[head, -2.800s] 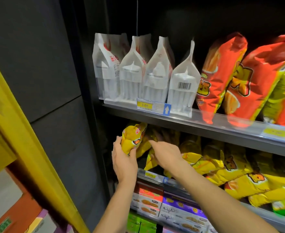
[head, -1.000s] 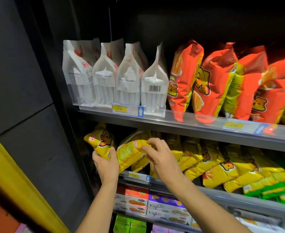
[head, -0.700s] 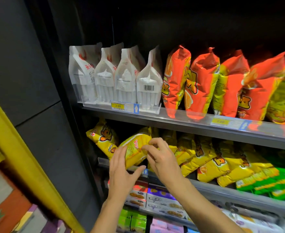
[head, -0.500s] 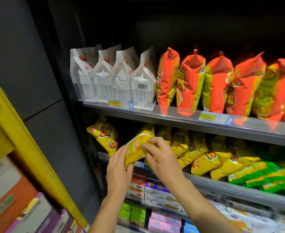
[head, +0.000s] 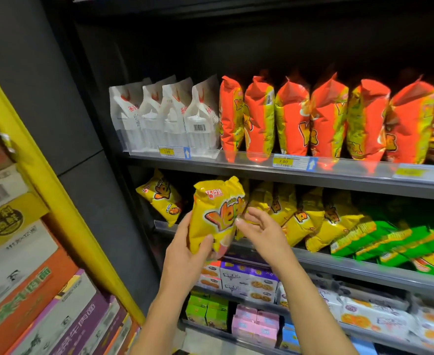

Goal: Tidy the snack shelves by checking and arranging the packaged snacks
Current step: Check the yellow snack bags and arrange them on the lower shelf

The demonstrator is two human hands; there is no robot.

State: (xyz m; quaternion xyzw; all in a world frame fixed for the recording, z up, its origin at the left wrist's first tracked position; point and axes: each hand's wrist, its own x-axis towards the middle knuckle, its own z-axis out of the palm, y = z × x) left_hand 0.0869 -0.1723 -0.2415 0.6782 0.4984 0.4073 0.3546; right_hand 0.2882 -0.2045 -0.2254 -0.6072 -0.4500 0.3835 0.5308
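1. Left hand (head: 185, 254): grips the lower part of a yellow bag (head: 216, 216), with the thumb across the front and the fingers wrapped behind.
2. Yellow bag: held upright and face-on, in front of the middle shelf (head: 351, 266) near its left end and not resting on it.
3. Right hand (head: 262, 234): the fingers are spread and relaxed and grasp nothing. The fingertips lie at the bag's right edge (whether they touch it cannot be told).
4. Middle shelf, left end: a lone bag (head: 159, 198) of the same yellow kind leans tilted, apart from the others.
5. Middle shelf, behind and right of the hands: a yellow row (head: 303, 219) of bags slumps forward, overlapping. Beside it to the right lie green bags (head: 390, 239).
6. Upper shelf (head: 236, 170): white bags (head: 164, 116) stand at the left, just beside upright orange bags (head: 313, 119). A price tag (head: 291, 162) sits on the rim.
7. Below the middle shelf: cookie boxes (head: 249, 280) are stacked.
8. Far left: a yellow frame (head: 44, 180) slants across the view.
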